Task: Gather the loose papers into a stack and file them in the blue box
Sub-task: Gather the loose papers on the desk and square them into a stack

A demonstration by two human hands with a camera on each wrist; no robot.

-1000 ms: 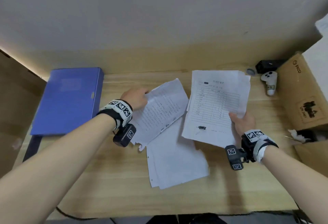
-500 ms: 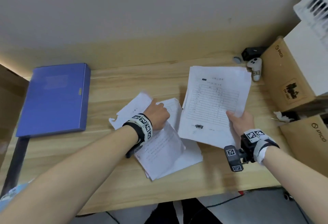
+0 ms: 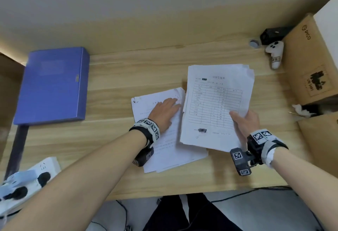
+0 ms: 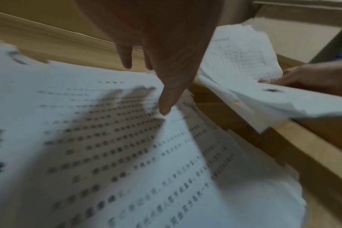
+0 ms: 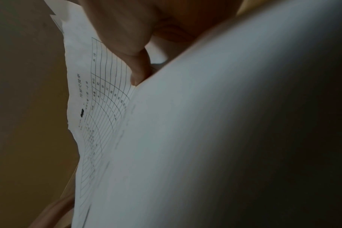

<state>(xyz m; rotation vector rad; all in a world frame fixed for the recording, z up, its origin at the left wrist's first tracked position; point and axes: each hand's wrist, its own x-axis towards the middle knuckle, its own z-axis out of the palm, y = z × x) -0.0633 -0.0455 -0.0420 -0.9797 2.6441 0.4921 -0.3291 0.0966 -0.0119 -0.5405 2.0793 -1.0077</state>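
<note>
The right hand [image 3: 245,121] pinches the gridded sheaf [image 3: 217,106] at its near right corner, thumb on top, raised off the table [image 3: 118,77]. The left hand [image 3: 162,113] lies flat, fingers [image 4: 166,98] straight, on the text pages [image 3: 164,139] beside it. The blue box [image 3: 51,86] lies shut, well apart at left. Paper is light, limp and prone to slipping; gripping both long edges should prevent fanning.

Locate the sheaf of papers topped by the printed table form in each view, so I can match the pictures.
Head: sheaf of white papers topped by a printed table form, right of centre, its near right corner held by the right hand.
Left wrist: upper right, raised off the wooden desk.
Right wrist: fills the centre, thumb on top.
Shared landmark: the black blot on the form.
</note>
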